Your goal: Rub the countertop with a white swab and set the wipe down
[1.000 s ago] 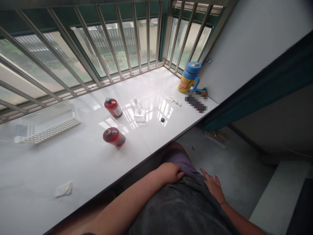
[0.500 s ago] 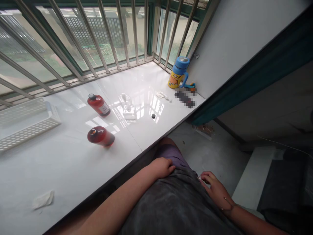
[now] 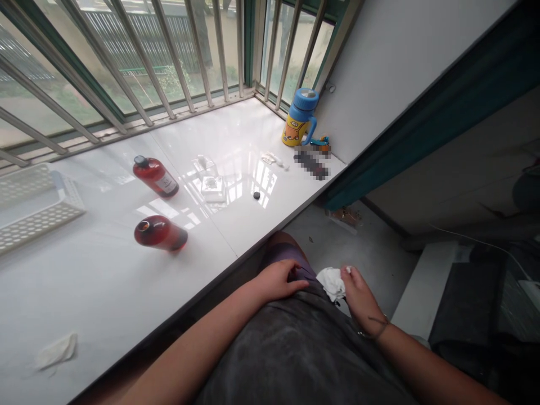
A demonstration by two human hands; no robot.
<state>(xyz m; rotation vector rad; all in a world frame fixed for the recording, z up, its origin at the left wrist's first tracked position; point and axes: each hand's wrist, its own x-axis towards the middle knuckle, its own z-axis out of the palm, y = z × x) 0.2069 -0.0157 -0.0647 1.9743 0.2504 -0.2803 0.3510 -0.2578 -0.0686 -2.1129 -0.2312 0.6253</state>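
Note:
My right hand (image 3: 358,295) holds a crumpled white tissue (image 3: 332,282) just above my lap, by the purple shorts (image 3: 287,256). My left hand (image 3: 276,279) rests flat on my thigh, fingers loosely apart, holding nothing. On the white sill (image 3: 236,135) in front of me a capped red bottle (image 3: 155,175) stands tilted, and a second red bottle (image 3: 160,232) without a cap lies nearer me. A small black cap (image 3: 256,196) sits on the sill, and a clear glass bottle (image 3: 213,185) stands between the cap and the red bottles.
A white perforated basket (image 3: 29,205) is at the far left. A yellow and blue mug (image 3: 298,118) stands in the right corner by the wall, with small items beside it. Another crumpled tissue (image 3: 55,350) lies near the sill's front edge. Window bars (image 3: 169,62) close off the back.
My right hand has drawn a white tissue out at my hip and lifted it up beside my left hand. The camera view has shifted to the right.

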